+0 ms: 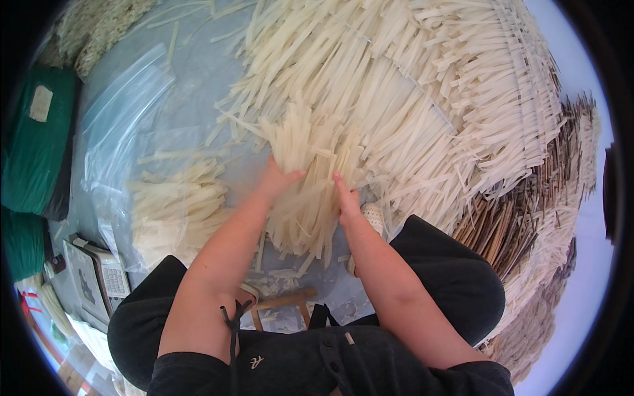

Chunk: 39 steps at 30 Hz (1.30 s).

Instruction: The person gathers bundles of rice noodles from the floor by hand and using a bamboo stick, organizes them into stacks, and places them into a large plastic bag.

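Observation:
A loose bundle of pale cream, flat dried strips (309, 198) stands between my two hands, over the floor in front of my body. My left hand (277, 180), slightly blurred, grips its left side with the thumb lying across the front. From the right, my right hand (348, 198) holds the bundle with its fingers pressed along the strips. Fingers of both hands are partly hidden among the strips. Beyond the bundle, a wide pile of similar strips (337, 64) covers the floor. To the left, more strips (178, 208) lie in a clear plastic bag (190, 138).
Clear plastic sheeting (126, 109) lies on the grey floor (208, 64). Green sacks (37, 143) and a scale with a keypad (111, 277) are at left. Dark thin sticks (500, 232) lie at right. A wooden stool (285, 300) is beneath me, near my shoe (372, 218).

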Motion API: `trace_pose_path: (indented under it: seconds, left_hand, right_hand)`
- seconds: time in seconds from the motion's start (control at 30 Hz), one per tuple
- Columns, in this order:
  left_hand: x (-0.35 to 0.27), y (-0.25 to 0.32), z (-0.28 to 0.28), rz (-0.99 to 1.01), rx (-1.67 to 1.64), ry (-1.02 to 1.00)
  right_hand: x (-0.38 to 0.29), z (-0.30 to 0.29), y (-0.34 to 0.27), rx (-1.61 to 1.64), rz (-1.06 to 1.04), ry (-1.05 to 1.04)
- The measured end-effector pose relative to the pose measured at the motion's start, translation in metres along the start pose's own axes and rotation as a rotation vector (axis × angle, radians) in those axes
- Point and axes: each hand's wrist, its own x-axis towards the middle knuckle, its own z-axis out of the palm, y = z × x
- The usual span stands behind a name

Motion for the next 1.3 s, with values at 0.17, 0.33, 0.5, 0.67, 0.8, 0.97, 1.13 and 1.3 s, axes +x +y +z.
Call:
trace_pose_path:
  seconds: [0.17,0.33,0.5,0.67,0.8,0.97,1.13,1.3]
  left_hand:
    - [-0.045,-0.03,0.022,-0.049,-0.08,-0.028]
    - [-0.124,0.019,0.011,-0.038,-0.191,-0.082]
    - [-0.149,0.004,0.001,0.138,0.152,0.112]
    - [-0.162,-0.007,0.012,0.031,-0.003,0.15]
    - [-0.131,-0.037,0.033,0.011,0.037,0.153]
    - [-0.126,-0.056,0.038,-0.069,0.105,0.2]
    - [-0.125,-0.062,0.065,-0.018,0.294,0.302]
    - [-0.128,-0.057,0.053,-0.035,0.318,0.101]
  right_hand:
    - [-0.038,0.004,0.01,-0.088,-0.048,-0.165]
    - [-0.06,0.0,0.049,-0.08,-0.037,-0.362]
    - [-0.096,0.009,0.03,-0.047,-0.077,-0.481]
    - [-0.107,0.012,-0.013,-0.133,-0.262,-0.431]
    - [-0.051,0.0,-0.023,-0.29,-0.314,-0.195]
    - [-0.086,0.027,-0.069,-0.652,-1.367,0.145]
    - [-0.127,0.105,-0.051,-1.155,-1.349,-0.701]
    - [-0.124,0.138,-0.004,-1.795,-1.104,-0.543]
